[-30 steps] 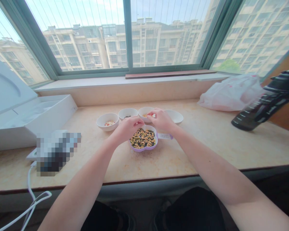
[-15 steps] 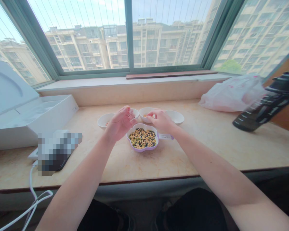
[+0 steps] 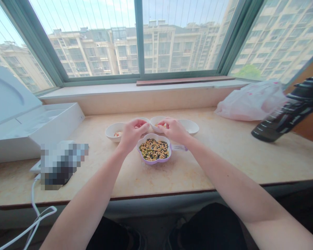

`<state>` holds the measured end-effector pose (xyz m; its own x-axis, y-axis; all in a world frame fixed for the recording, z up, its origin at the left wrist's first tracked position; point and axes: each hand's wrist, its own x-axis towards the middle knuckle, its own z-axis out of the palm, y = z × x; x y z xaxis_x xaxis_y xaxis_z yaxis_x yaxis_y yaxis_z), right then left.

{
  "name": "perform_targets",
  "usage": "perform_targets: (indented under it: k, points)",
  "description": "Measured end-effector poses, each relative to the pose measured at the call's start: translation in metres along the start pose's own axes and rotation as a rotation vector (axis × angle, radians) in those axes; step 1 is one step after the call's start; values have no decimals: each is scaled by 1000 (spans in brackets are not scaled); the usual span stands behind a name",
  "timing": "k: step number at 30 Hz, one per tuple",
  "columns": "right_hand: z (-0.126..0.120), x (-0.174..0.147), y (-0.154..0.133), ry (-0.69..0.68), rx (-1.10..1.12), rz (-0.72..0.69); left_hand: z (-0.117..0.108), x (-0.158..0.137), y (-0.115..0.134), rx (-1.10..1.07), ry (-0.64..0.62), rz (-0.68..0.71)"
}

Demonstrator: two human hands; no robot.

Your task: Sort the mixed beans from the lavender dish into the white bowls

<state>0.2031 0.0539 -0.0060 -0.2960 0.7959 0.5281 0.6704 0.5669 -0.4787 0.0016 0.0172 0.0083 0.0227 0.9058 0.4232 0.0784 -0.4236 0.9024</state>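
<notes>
A purple-rimmed, flower-shaped bowl (image 3: 140, 153) filled with mixed black, yellow and green beans (image 3: 154, 149) sits between my forearms. Behind it several small white bowls stand in a row. My left hand (image 3: 132, 134), its fingers curled together, is over the second white bowl (image 3: 144, 119) from the left; whatever it holds is hidden. My right hand (image 3: 175, 129) has thumb and fingers pinched at the third white bowl (image 3: 154, 121), where some yellowish bits show. The leftmost white bowl (image 3: 110, 133) contains a few reddish and pale pieces. Right of my right hand is another white bowl (image 3: 193, 127).
On the left stand an open white box (image 3: 59, 128) and a blurred-out dark device (image 3: 59, 173) with a white cable (image 3: 33, 198). At right are a pinkish plastic bag (image 3: 250, 102) and a dark bottle (image 3: 276, 118). A label (image 3: 179, 148) lies beside the flower-shaped bowl.
My left hand has turned from palm up with spread fingers to curled fingers, lowering and moving right over the second bowl. My right hand stays almost in place at the third bowl.
</notes>
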Motion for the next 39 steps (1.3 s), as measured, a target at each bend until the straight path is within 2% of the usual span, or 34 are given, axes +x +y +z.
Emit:
perform_targets:
  k: [3, 7, 21, 27, 39]
  points:
    - [-1, -1, -2, -20, 65, -62, 2, -2, -7, 457, 37, 218]
    - [0, -2, -5, -39, 134, -108, -1, -1, -12, 654, 0, 324]
    - [8, -5, -5, -43, 199, -189, 2, -2, -15, 626, -98, 334]
    - [8, -5, -5, -77, 184, -218, 1, -2, -15, 649, -79, 308]
    - [9, -7, -11, -59, 151, -153, 2, -4, -15, 659, -102, 259]
